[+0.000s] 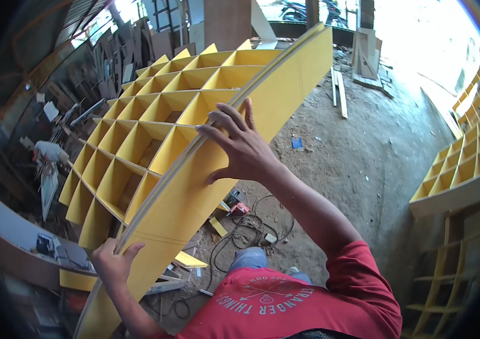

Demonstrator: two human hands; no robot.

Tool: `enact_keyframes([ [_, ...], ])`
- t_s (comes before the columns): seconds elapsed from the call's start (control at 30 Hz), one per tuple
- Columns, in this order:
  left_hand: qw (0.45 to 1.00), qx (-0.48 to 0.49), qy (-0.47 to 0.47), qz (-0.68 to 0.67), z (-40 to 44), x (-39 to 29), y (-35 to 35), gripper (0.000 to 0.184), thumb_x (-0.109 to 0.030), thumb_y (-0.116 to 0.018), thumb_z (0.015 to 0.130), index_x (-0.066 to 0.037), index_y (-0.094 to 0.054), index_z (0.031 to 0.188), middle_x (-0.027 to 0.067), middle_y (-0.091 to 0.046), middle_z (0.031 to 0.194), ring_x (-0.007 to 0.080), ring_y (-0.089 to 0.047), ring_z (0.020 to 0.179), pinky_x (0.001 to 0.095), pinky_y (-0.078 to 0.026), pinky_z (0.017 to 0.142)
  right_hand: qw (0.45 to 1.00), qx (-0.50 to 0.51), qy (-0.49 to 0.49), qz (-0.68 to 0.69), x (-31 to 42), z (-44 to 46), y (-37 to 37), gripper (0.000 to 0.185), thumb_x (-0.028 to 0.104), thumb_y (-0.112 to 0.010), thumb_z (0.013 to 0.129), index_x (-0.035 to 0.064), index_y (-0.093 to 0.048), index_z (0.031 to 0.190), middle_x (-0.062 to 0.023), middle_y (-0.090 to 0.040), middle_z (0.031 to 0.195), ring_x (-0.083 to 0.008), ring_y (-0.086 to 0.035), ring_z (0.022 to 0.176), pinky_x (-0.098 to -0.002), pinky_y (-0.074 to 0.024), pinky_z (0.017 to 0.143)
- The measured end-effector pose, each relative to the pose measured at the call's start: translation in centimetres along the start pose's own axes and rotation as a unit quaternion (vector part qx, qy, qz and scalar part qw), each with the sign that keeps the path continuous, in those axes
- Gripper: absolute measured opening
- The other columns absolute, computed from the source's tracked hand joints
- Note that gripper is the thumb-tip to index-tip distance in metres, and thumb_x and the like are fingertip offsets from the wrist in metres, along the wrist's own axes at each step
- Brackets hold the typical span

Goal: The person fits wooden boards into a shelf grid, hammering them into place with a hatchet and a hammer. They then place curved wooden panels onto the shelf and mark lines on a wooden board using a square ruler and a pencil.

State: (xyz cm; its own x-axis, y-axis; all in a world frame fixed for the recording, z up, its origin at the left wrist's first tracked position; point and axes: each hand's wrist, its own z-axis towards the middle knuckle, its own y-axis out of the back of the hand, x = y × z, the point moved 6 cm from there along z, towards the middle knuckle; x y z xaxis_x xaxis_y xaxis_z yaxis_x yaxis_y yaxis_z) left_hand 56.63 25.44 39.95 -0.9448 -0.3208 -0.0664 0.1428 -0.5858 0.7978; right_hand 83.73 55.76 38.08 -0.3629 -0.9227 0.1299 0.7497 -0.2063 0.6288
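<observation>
A long yellow board [285, 93] runs slantwise from the upper right to the lower left, its grey edge facing up. Behind it, on the left, spreads a yellow wooden grid frame [144, 141] of crossed slats with open cells. My right hand [240, 141] grips the board near its middle, fingers over the top edge and thumb on the near face. Lower down, my left hand [117, 263] holds the same edge, its thumb on the near face and its other fingers partly hidden behind the edge.
Cables [245, 231] lie tangled on the dirt floor near my feet, beside a red tool [239, 209]. Another yellow grid frame [460, 161] stands at the right. Long wood strips [340, 93] lie farther off. Many boards [118, 59] lean at the back left.
</observation>
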Motion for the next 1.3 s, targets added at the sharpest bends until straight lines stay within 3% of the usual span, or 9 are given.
enact_keyframes([
  [0.2,0.999,0.003,0.028,-0.026,5.1,-7.1,-4.7,0.071,-0.058,-0.098,0.064,0.001,-0.059,0.069,0.0187,-0.058,0.062,0.0421,-0.054,0.056,0.0453,-0.044,0.054,1.0,0.006,0.004,0.014,-10.0,1.3,-0.4,0.113,0.068,-0.093,0.057,0.0218,-0.054,0.153,-0.0154,-0.049,0.154,-0.038,-0.032,0.158,-0.0779,-0.0049,0.129],
  [0.4,0.995,0.012,0.04,0.086,13.8,-9.7,-13.0,0.072,-0.066,-0.095,0.063,-0.003,-0.061,0.067,0.0161,-0.06,0.059,0.0406,-0.061,0.055,0.0469,-0.048,0.053,0.999,-0.011,0.007,0.036,-21.5,5.1,-6.2,0.113,0.074,-0.089,0.06,0.02,-0.053,0.153,-0.0172,-0.048,0.154,-0.0404,-0.032,0.158,-0.0784,-0.0056,0.128],
  [0.5,0.997,-0.019,0.011,0.069,19.7,-11.4,-17.6,0.069,-0.061,-0.097,0.064,-0.003,-0.06,0.067,0.0164,-0.06,0.06,0.041,-0.061,0.056,0.0473,-0.048,0.054,1.0,0.005,0.011,0.024,-27.9,8.6,-10.0,0.114,0.076,-0.088,0.061,0.0192,-0.053,0.154,-0.0185,-0.049,0.154,-0.0417,-0.032,0.158,-0.0788,-0.0055,0.128],
  [0.7,0.998,-0.021,0.049,0.022,30.3,-11.4,-25.4,0.07,-0.059,-0.098,0.063,-0.003,-0.056,0.065,0.0174,-0.059,0.059,0.0432,-0.059,0.056,0.0481,-0.047,0.053,0.999,-0.006,0.022,0.044,-38.2,15.5,-16.7,0.116,0.074,-0.089,0.062,0.0189,-0.05,0.156,-0.0193,-0.047,0.158,-0.0419,-0.031,0.158,-0.0794,-0.0056,0.127],
  [0.8,0.995,0.009,0.057,0.077,34.7,-10.8,-29.1,0.071,-0.058,-0.098,0.064,-0.002,-0.056,0.065,0.0189,-0.059,0.06,0.0449,-0.058,0.057,0.0487,-0.047,0.053,0.998,-0.001,0.025,0.054,-42.7,18.5,-19.7,0.117,0.072,-0.09,0.061,0.0195,-0.049,0.158,-0.0191,-0.046,0.159,-0.0406,-0.03,0.159,-0.0795,-0.0056,0.127],
  [0.9,0.996,-0.001,0.066,0.056,38.3,-10.0,-32.5,0.067,-0.05,-0.1,0.065,-0.001,-0.055,0.066,0.0213,-0.056,0.06,0.0464,-0.053,0.058,0.0493,-0.044,0.055,0.997,0.001,0.037,0.068,-46.5,21.3,-23.0,0.119,0.072,-0.089,0.061,0.0191,-0.048,0.159,-0.0194,-0.045,0.16,-0.0401,-0.029,0.16,-0.0803,-0.005,0.127],
  [1.0,0.992,-0.022,0.067,0.105,41.9,-9.9,-36.0,0.073,-0.06,-0.098,0.062,-0.002,-0.054,0.065,0.0203,-0.058,0.059,0.047,-0.058,0.058,0.0512,-0.046,0.053,0.996,0.005,0.05,0.068,-50.5,23.8,-26.6,0.12,0.074,-0.088,0.063,0.0176,-0.047,0.16,-0.0204,-0.045,0.16,-0.0408,-0.026,0.161,-0.0812,-0.0037,0.126],
  [1.17,0.985,-0.037,0.097,0.137,46.8,-9.7,-42.0,0.072,-0.059,-0.1,0.061,-0.003,-0.055,0.064,0.02,-0.059,0.059,0.0457,-0.058,0.057,0.0526,-0.046,0.053,0.993,0.005,0.074,0.089,-57.0,27.7,-34.2,0.122,0.076,-0.086,0.064,0.0166,-0.044,0.162,-0.0215,-0.043,0.162,-0.042,-0.023,0.163,-0.0809,-0.0024,0.126],
  [1.3,0.983,-0.025,0.126,0.134,50.7,-9.1,-46.1,0.072,-0.058,-0.101,0.06,-0.003,-0.054,0.062,0.0174,-0.058,0.058,0.0436,-0.057,0.055,0.0518,-0.046,0.053,0.99,0.074,0.059,0.103,-60.6,31.4,-38.6,0.118,0.072,-0.088,0.066,0.0177,-0.044,0.162,-0.0198,-0.041,0.164,-0.0393,-0.022,0.163,-0.0784,-0.0037,0.128],
])
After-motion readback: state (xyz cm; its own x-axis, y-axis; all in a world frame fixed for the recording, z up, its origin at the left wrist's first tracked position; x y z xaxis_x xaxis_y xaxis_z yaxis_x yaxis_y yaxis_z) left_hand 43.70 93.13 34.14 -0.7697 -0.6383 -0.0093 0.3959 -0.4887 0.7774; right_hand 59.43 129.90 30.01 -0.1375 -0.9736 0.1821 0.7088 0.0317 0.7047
